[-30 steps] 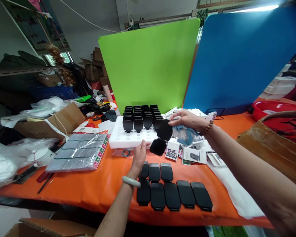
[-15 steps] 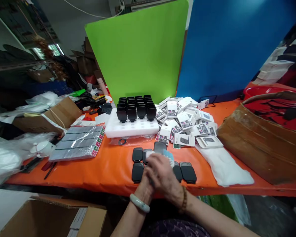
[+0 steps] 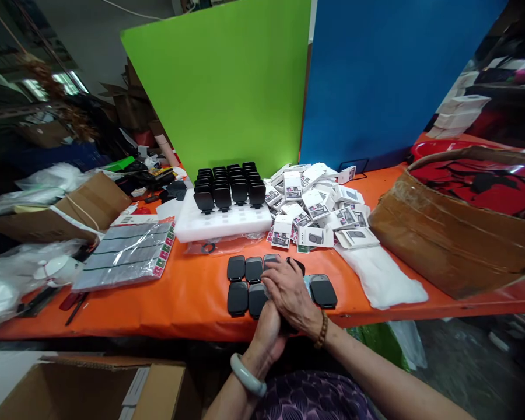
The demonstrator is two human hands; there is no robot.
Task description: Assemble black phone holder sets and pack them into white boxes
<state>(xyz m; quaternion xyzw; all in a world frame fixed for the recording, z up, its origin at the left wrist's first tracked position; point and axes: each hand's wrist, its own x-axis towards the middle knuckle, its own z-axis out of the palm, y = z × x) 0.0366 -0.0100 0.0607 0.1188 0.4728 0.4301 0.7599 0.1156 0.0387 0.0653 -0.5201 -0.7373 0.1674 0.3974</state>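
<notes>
My right hand point(image 3: 291, 294) lies bent over my left hand point(image 3: 269, 332) at the table's front edge. Between them shows a dark edge, mostly hidden, that I cannot make out. A sliver of pale blue cloth point(image 3: 307, 282) peeks out beside my right hand. Around the hands, flat black rounded-square pads point(image 3: 237, 298) lie in two rows on the orange table. One glossy dark pad point(image 3: 296, 266) sits just past my right fingers. Another pad point(image 3: 322, 291) is to their right.
Black pieces stand in rows in a white foam block point(image 3: 223, 230). Small white boxes point(image 3: 315, 204) are heaped beside it. A brown carton point(image 3: 450, 239) stands at the right, a plastic-wrapped grey pack point(image 3: 125, 254) at the left. An open carton point(image 3: 161, 394) is below the table edge.
The view has shifted slightly. My right hand now lies lower over my left, covering most of the pale blue cloth that showed earlier. More pads show at the left.
</notes>
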